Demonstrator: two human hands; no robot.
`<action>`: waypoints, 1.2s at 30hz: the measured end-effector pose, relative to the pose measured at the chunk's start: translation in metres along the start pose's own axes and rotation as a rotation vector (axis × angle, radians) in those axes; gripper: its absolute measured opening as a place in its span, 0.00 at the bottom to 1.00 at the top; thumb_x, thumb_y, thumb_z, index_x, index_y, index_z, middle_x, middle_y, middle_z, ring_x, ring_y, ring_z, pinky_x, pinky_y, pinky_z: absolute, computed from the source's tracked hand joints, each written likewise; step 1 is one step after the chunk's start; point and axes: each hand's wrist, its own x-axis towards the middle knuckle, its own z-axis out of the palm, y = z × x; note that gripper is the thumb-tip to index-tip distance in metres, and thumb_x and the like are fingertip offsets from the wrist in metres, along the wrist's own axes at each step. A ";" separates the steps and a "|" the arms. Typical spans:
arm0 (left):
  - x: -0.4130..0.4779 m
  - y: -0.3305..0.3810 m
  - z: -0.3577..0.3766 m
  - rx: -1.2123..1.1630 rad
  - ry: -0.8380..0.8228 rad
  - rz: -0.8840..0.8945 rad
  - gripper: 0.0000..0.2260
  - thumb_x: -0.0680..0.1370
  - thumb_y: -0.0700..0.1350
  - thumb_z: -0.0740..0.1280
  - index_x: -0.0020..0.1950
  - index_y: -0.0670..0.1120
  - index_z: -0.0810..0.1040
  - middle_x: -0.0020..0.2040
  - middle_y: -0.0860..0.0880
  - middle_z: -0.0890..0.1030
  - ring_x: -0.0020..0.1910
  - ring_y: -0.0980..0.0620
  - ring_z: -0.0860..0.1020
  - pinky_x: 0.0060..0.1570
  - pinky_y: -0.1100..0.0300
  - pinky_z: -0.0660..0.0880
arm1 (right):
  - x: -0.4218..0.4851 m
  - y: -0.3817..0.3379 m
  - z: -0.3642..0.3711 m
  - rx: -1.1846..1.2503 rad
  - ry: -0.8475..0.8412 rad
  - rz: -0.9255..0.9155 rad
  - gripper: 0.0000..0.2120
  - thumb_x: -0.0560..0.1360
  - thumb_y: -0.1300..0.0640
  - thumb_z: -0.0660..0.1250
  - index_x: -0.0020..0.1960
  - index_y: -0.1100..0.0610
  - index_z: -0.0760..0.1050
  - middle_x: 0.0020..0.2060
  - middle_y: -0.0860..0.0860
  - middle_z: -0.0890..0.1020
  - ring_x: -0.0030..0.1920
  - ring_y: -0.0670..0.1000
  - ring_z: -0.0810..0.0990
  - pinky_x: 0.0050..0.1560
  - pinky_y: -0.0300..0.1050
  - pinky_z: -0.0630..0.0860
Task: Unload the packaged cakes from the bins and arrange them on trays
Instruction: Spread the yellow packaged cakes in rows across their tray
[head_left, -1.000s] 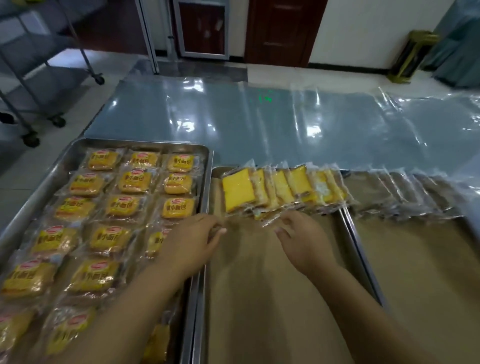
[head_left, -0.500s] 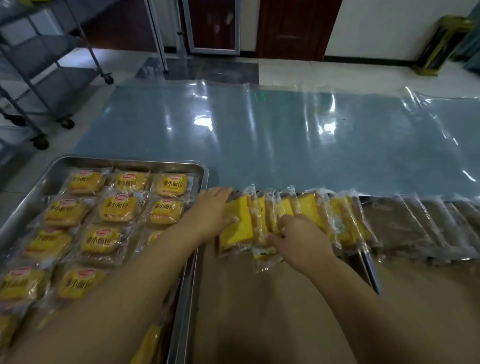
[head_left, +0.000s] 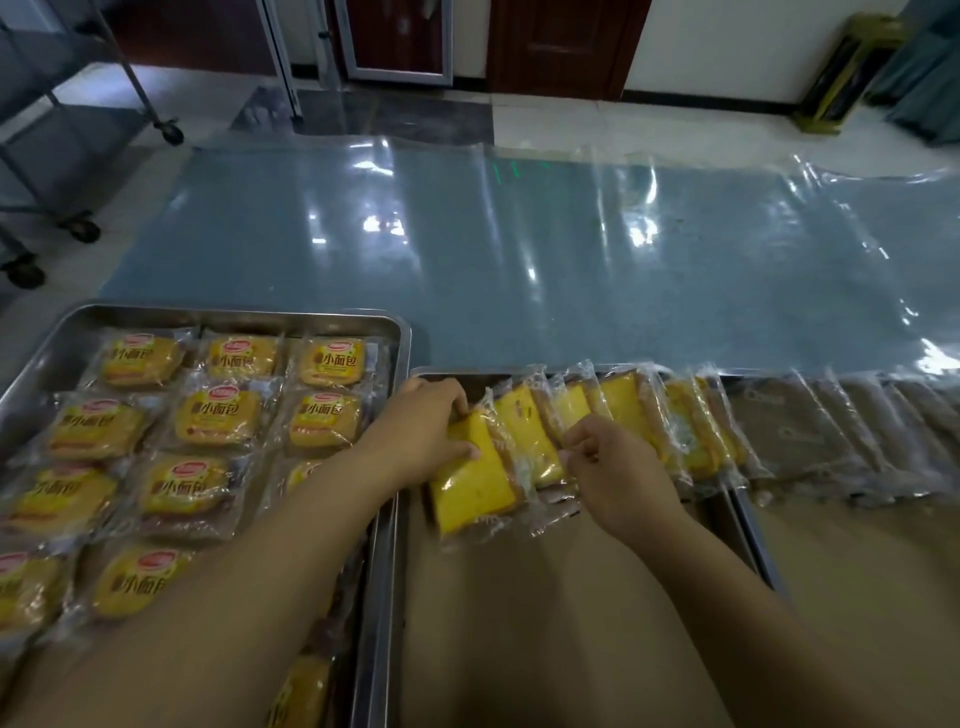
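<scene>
Left hand (head_left: 421, 436) grips the front yellow cake packet (head_left: 475, 486). Right hand (head_left: 618, 470) pinches the leaning row (head_left: 628, 410) at the paper-lined tray's (head_left: 545, 623) 12 o'clock edge. Slick wrappers could slip, toppling the row toward 6 o'clock.

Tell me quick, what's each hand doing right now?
Left hand: grips the leftmost cake packet.
Right hand: fingers curled, pinching the wrapper of a neighbouring packet; exactly which one is unclear.
</scene>
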 end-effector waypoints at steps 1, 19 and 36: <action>-0.006 0.000 0.000 -0.041 0.003 -0.009 0.20 0.67 0.55 0.74 0.52 0.58 0.68 0.56 0.53 0.74 0.52 0.55 0.71 0.47 0.60 0.69 | -0.004 0.000 -0.001 0.030 0.028 0.008 0.03 0.77 0.56 0.63 0.44 0.51 0.72 0.37 0.47 0.78 0.37 0.47 0.77 0.37 0.45 0.75; -0.167 0.057 0.028 -0.453 0.285 -0.177 0.16 0.65 0.57 0.75 0.44 0.54 0.72 0.41 0.58 0.77 0.40 0.60 0.75 0.34 0.60 0.70 | -0.118 0.058 -0.051 0.277 0.453 -0.083 0.09 0.73 0.62 0.68 0.40 0.49 0.73 0.39 0.38 0.77 0.40 0.36 0.76 0.38 0.28 0.66; -0.255 0.083 0.105 0.028 0.209 -0.374 0.30 0.71 0.51 0.73 0.67 0.42 0.66 0.63 0.42 0.69 0.61 0.41 0.70 0.56 0.51 0.68 | -0.193 0.149 -0.064 -0.330 -0.451 -0.511 0.06 0.67 0.62 0.70 0.34 0.52 0.77 0.42 0.47 0.78 0.44 0.48 0.76 0.46 0.41 0.74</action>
